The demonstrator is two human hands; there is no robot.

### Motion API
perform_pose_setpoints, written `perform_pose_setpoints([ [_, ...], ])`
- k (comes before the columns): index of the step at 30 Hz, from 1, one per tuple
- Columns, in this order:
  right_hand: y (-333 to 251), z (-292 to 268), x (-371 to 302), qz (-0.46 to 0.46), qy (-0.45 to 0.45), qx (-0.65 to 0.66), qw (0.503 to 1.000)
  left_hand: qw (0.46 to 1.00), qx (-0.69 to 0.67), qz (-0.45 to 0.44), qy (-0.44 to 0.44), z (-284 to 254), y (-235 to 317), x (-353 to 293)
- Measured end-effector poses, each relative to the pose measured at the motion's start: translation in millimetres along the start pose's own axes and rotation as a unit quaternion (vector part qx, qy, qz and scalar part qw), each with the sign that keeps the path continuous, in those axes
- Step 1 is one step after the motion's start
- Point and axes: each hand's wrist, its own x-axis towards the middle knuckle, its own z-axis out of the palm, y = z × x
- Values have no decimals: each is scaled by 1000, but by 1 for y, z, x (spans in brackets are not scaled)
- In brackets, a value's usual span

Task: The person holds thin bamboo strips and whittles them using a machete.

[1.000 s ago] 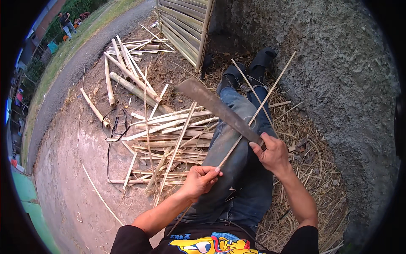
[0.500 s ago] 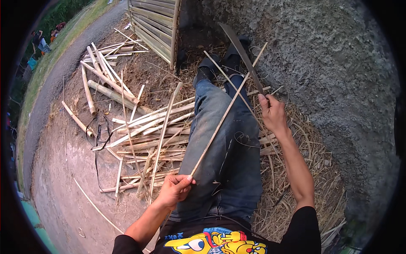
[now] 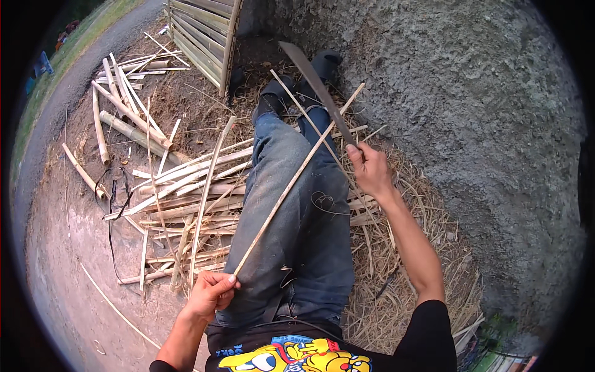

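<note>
My left hand (image 3: pixel 212 294) pinches the near end of a long thin bamboo strip (image 3: pixel 282 197), which slants up and right across my jeans. My right hand (image 3: pixel 370 168) is closed round the handle end of a machete (image 3: pixel 315 85); its long dark blade points up and left past my feet. The strip's far end lies near the blade, and whether they touch I cannot tell. A second thin strip (image 3: pixel 300 106) crosses under the held one over my lower legs. My legs (image 3: pixel 273 167) are stretched out in front of me.
Split bamboo pieces (image 3: pixel 198 192) are heaped left of my legs, with round bamboo lengths (image 3: pixel 133 133) beyond. A slatted bamboo panel (image 3: pixel 204 37) stands at the back. Fine shavings (image 3: pixel 396 248) cover the ground at right, beside a rough grey wall (image 3: pixel 489 124).
The whole view has shifted, so everything appears farther left. Both hands keep their holds on the strip and the machete, in nearly the same pose.
</note>
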Motion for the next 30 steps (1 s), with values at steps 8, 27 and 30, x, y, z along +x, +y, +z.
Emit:
perform_pose_setpoints([
  [8, -24, 21, -40, -235, -30, -110, 965, 999, 5, -28, -32, -12, 2, -5],
  [27, -11, -14, -25, 40, 12, 54, 998, 741, 470, 421, 227, -6, 14, 20],
  [30, -38, 11, -56, -74, -8, -29, 997, 658, 523, 479, 254, -7, 13, 21],
])
